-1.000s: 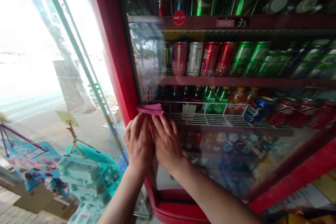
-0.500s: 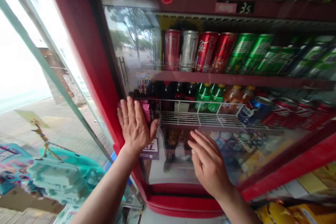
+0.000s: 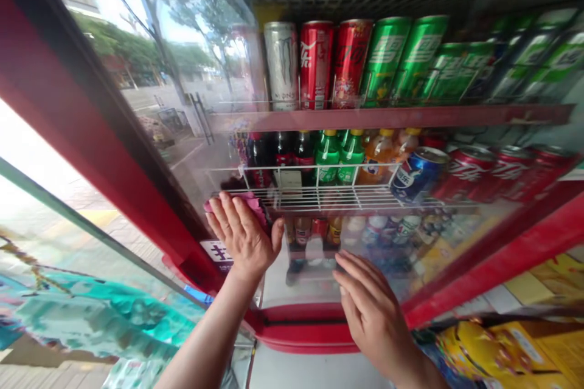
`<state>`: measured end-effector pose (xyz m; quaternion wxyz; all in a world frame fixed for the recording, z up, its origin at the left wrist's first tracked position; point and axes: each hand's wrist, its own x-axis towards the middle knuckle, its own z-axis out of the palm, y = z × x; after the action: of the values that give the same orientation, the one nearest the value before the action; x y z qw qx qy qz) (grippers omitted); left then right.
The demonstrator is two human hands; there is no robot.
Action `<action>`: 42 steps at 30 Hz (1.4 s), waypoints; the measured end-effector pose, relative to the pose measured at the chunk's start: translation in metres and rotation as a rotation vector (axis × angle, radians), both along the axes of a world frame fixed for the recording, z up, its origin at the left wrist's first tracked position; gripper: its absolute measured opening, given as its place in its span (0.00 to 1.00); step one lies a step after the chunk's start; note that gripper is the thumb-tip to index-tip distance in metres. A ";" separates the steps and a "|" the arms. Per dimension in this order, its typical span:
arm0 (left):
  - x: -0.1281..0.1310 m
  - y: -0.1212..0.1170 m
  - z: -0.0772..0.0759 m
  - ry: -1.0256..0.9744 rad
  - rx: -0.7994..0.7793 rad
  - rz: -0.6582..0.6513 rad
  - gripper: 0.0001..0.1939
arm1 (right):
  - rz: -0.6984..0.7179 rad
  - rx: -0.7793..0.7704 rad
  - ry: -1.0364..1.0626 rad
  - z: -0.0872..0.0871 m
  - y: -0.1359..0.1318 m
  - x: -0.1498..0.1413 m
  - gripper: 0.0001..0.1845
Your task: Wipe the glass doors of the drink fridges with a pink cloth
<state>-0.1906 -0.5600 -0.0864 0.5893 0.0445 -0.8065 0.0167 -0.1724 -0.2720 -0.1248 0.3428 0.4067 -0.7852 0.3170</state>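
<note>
My left hand (image 3: 246, 232) lies flat on the glass door (image 3: 283, 289) of a red drinks fridge, fingers stretched and thumb out to the side. Under its fingers a crumpled pink cloth (image 3: 255, 206) is pressed to the pane, showing past the fingertips and beside the thumb. Low and to the right, my right hand (image 3: 371, 310) is held up close to the glass with extended fingers and nothing visible in it. Whether it touches the pane I cannot tell. A white and purple sticker (image 3: 218, 252) is partly visible left of my left wrist.
Behind the glass, shelves hold cans (image 3: 317, 64), bottles (image 3: 327, 155) and a tilted blue can (image 3: 418, 175) on a wire rack (image 3: 337, 200). The red door frame (image 3: 91, 134) runs down the left. Yellow packages (image 3: 483, 352) stand lower right; turquoise wrapped goods (image 3: 104, 316) are lower left.
My left hand and the pink cloth have slid right across the glass, away from the left door frame, and slightly down. My right hand still hovers near the pane. The whole view has shifted.
</note>
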 end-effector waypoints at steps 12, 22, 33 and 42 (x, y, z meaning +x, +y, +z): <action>-0.045 0.138 -0.015 -0.066 -0.164 -0.122 0.54 | -0.036 -0.101 0.022 0.017 0.028 -0.007 0.28; -0.020 0.049 -0.022 -0.011 -0.153 -0.087 0.53 | -0.052 -0.166 -0.004 0.017 0.067 -0.014 0.28; -0.062 0.171 -0.016 -0.028 -0.117 -0.100 0.59 | -0.096 -0.242 -0.078 -0.002 0.133 -0.033 0.28; -0.098 0.267 -0.012 -0.049 -0.117 -0.181 0.59 | -0.156 -0.238 -0.046 -0.006 0.195 -0.043 0.27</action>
<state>-0.2882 -0.2925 -0.0985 0.5700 -0.0635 -0.8191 0.0113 -0.2153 -0.0770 -0.1306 0.3941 0.2936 -0.7789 0.3896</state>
